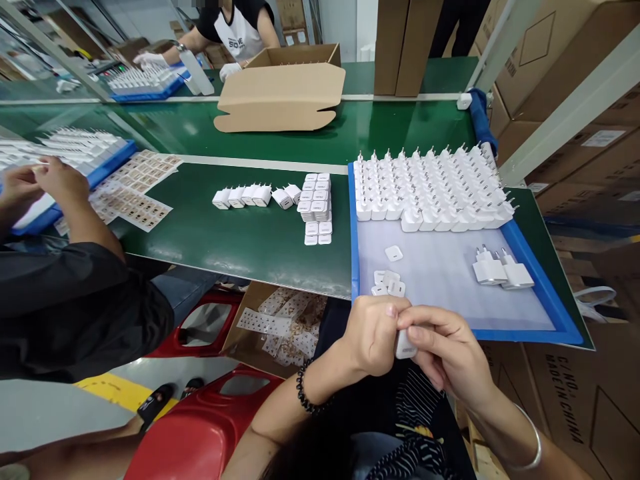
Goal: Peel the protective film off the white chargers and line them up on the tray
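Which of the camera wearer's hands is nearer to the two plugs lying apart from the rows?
Right. The right hand is nearer, in front of the two plugs and left of them; the left hand is farther left.

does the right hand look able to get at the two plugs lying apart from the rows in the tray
Probably yes: nothing but tray shows between the right hand and the two plugs, though it may have to let go of the white piece it pinches.

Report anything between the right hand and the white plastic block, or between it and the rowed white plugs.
The right hand grips the white plastic block. Only the blue tray rim crosses the way to the rowed white plugs; white square caps lie left, two loose plugs right.
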The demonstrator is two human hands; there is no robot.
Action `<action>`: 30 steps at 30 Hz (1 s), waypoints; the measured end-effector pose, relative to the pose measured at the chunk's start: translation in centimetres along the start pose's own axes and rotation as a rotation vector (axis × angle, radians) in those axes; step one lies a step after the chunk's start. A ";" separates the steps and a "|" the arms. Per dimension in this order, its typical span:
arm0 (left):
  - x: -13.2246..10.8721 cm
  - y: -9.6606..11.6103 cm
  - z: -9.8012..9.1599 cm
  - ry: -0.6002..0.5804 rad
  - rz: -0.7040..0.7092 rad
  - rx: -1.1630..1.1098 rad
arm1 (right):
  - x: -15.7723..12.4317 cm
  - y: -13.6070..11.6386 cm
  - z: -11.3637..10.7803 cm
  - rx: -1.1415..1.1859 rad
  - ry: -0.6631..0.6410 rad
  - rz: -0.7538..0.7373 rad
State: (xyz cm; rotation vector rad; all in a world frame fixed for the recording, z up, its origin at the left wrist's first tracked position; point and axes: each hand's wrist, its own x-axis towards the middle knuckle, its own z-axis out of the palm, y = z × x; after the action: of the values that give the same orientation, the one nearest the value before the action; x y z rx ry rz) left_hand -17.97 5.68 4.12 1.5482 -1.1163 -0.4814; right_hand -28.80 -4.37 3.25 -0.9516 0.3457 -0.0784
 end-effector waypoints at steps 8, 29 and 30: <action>6.1 -2.3 -3.5 -0.295 -0.440 -0.221 | 1.7 0.1 -4.9 -0.011 0.318 -0.217; 14.0 -9.7 -3.1 0.070 -0.361 0.317 | 2.5 0.4 -8.6 -0.374 0.423 -0.269; 14.0 -9.9 -3.1 0.054 -0.350 0.299 | 2.5 0.4 -8.7 -0.437 0.451 -0.272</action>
State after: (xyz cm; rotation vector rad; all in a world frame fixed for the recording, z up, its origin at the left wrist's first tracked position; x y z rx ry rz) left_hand -5.09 -5.07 -0.42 2.0236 -0.9067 -0.5183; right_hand -29.28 -11.50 -2.26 -1.4129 0.6643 -0.4873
